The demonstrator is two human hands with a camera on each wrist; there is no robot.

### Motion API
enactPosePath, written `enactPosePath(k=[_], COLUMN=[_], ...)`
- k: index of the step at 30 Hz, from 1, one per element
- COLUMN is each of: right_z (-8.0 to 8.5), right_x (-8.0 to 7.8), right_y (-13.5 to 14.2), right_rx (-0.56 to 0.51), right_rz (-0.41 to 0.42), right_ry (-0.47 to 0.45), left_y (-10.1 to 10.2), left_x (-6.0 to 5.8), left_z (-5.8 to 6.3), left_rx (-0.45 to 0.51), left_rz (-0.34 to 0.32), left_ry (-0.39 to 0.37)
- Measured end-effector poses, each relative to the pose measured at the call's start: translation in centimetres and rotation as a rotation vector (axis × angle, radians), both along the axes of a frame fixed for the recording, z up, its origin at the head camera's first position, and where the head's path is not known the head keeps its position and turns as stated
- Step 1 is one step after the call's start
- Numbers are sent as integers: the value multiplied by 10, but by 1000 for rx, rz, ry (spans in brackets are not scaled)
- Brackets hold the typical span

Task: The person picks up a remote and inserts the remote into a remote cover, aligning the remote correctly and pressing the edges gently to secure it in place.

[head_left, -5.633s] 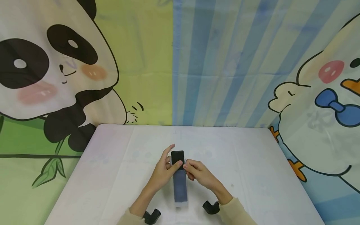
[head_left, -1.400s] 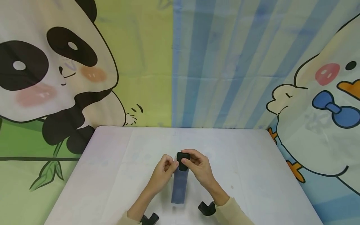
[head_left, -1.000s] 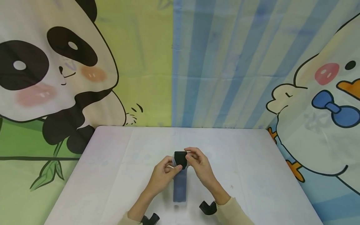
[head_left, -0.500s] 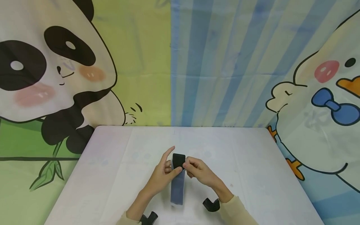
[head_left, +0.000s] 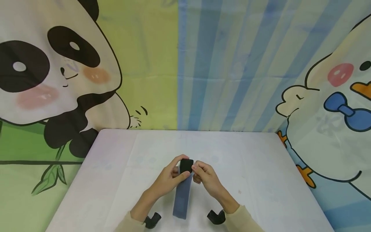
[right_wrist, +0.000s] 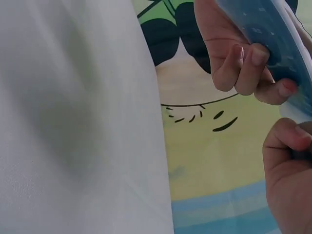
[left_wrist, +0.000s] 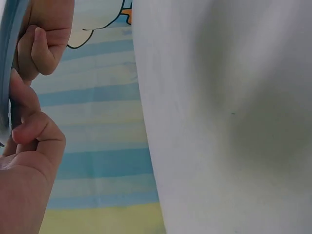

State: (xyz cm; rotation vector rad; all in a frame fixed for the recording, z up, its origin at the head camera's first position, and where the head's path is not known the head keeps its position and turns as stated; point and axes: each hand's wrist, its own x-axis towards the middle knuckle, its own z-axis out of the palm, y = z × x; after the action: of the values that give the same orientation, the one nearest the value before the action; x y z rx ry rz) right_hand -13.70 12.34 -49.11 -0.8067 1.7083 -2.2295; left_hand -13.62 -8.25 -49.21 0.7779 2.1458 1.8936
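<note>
A long, flat blue-grey packet [head_left: 182,196] with a black upper end [head_left: 186,165] is held up over the white table in the head view. My left hand [head_left: 167,178] grips it near that end from the left, thumb on the front face and index finger over the top edge. On the other side, my right hand [head_left: 207,177] pinches the right edge beside the black part. The right wrist view shows a shiny blue back [right_wrist: 268,34] with pale printed marks, and left fingers [right_wrist: 248,63] curled against it. Only the packet's thin edge [left_wrist: 6,63] shows in the left wrist view.
The white table [head_left: 139,145] stretches below and around both hands. Black angular wrist cameras [head_left: 153,221] stick out at the cuffs. Behind the table hangs a printed cloth [head_left: 145,64] with a panda, stripes and a white duck.
The right hand held the black end about a second ago, then moved to its right edge. The left index finger, raised half a second ago, now lies over the top; the packet's lower end swung left.
</note>
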Motion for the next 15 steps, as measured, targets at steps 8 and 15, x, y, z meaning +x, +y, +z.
enactPosePath(k=[8, 15], right_z=[2, 0], right_x=[5, 1], right_y=[-13, -13], right_rx=[-120, -143], right_rz=[-165, -179], right_ry=[-117, -133], left_y=[0, 0], left_x=[2, 4], left_z=[1, 1], left_rx=[-25, -75], left_rz=[-23, -32], left_ry=[-36, -44])
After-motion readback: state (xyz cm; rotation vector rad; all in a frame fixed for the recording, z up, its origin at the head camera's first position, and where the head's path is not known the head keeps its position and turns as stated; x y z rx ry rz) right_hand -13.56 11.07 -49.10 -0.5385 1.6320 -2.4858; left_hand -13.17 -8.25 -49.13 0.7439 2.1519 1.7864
